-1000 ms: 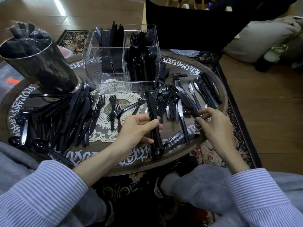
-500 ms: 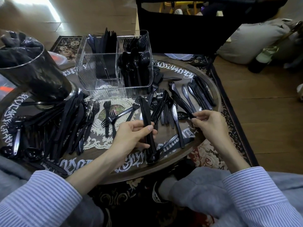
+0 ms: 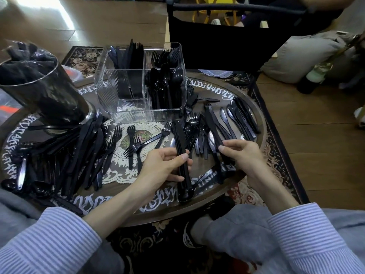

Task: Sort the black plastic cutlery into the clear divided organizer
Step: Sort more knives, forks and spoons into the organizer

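left hand (image 3: 164, 167) grips a bundle of knives (image 3: 181, 155), handles toward the person, over the near tabletop (image 3: 254, 123); right hand (image 3: 240, 153) pinches another knife (image 3: 212, 123) off the loose pile; the organizer (image 3: 142, 84) stands at the far side, knives rear-left, forks and spoons on the right

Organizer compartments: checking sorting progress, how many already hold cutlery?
3: the back-left compartment holds knives, the back-right compartment forks, the front-right compartment spoons. The front-left compartment looks empty, though clear walls make it hard to judge.
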